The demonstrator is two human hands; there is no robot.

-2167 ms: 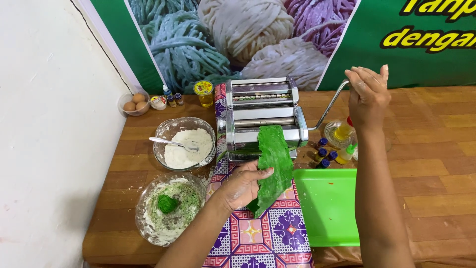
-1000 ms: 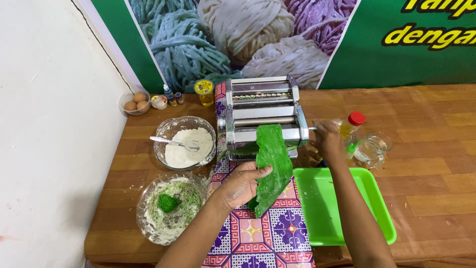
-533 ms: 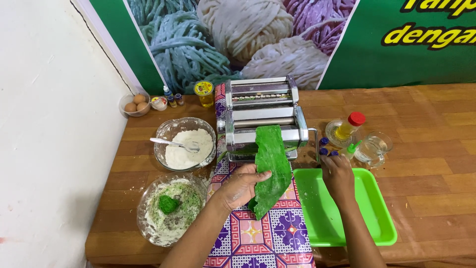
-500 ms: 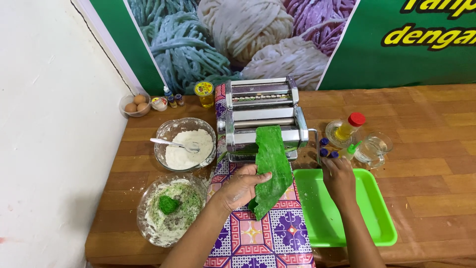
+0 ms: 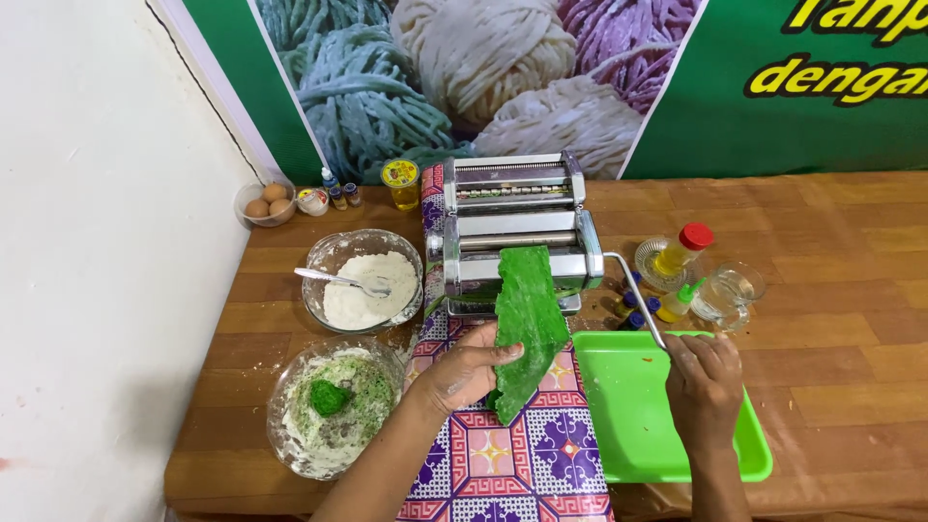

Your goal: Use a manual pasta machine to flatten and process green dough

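Head | left hand (image 5: 467, 372) pinches dough sheet (image 5: 527, 324) | right hand (image 5: 704, 382) seemingly closed on crank (image 5: 638, 300)

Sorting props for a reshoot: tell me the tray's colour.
Bright green tray, seen from the head view.
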